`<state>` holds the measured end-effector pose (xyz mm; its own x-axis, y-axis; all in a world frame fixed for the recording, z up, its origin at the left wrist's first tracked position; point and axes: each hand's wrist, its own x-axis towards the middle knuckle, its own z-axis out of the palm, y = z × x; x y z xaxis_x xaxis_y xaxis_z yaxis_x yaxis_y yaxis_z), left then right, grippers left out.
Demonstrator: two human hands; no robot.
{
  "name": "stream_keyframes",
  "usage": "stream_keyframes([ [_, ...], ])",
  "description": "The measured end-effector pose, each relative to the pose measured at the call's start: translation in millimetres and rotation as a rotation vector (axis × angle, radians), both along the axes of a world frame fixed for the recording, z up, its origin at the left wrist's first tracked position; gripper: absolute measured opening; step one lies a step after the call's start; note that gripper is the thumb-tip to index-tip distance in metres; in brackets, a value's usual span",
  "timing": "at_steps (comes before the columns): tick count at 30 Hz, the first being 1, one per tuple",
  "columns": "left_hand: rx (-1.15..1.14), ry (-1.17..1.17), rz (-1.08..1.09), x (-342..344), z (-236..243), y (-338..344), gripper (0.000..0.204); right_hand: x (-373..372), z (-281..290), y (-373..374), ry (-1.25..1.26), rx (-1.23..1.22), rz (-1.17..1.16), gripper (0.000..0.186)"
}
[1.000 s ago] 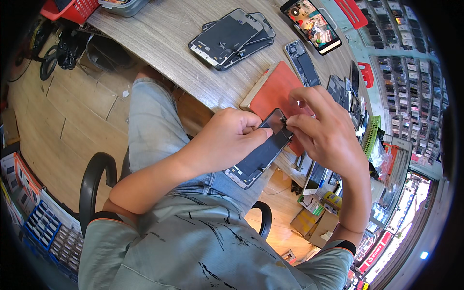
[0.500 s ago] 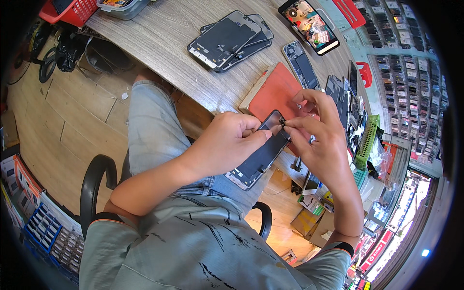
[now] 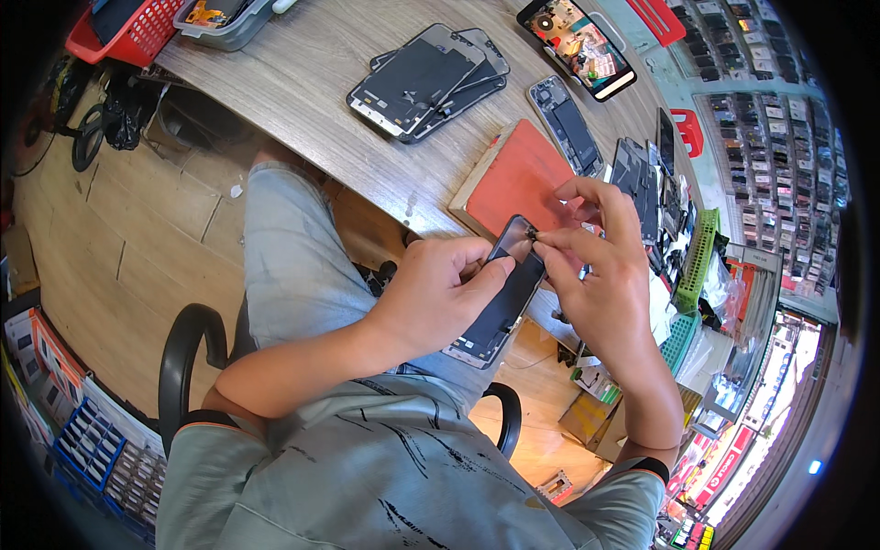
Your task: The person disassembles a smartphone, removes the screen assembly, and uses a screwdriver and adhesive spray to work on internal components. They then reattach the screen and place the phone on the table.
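My left hand (image 3: 440, 284) grips a phone screen (image 3: 500, 321) by its long edge, thumb on top, its dark back turned up. The screen is tilted above my lap, beside the table edge. At its far end, the thumb and forefinger of my right hand (image 3: 600, 266) pinch a small dark part (image 3: 532, 235), too small to make out fully; it touches the screen or lies just over it. The other right fingers are curled and raised. Just beyond my hands lies a thick block with a red-orange top (image 3: 522, 174).
Several loose phone screens (image 3: 417, 81) lie stacked on the wooden table (image 3: 302, 82). An opened phone (image 3: 564, 124) and a lit smartphone (image 3: 579, 46) stand farther right. Phone parts (image 3: 637, 179) and a green basket (image 3: 698, 261) crowd the right edge. A red basket (image 3: 137, 37) is far left.
The view has shifted slightly. The phone screen has tipped a little steeper in my left hand, while my right fingers keep their pinch at its far end.
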<state>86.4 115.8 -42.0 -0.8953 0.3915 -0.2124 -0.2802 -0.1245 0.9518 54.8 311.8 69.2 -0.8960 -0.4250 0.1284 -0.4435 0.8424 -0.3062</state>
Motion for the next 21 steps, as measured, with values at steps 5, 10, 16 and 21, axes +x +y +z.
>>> stream_keyframes([
  [5,0.002,-0.019,0.006,2.6,-2.4,3.2,0.026,-1.9,3.0,-1.0,-0.049,0.004,-0.022,0.012],
  [10,0.001,-0.026,-0.006,3.0,-2.9,2.4,0.026,-3.7,7.2,-1.1,-0.192,-0.038,-0.116,0.013],
  [16,0.020,-0.059,0.003,6.2,-5.6,5.2,0.023,-4.4,9.3,-1.2,-0.224,-0.036,-0.153,0.013],
  [21,0.005,-0.047,0.015,8.6,0.8,5.4,0.022,2.5,3.6,1.7,-0.140,-0.021,-0.131,0.013],
])
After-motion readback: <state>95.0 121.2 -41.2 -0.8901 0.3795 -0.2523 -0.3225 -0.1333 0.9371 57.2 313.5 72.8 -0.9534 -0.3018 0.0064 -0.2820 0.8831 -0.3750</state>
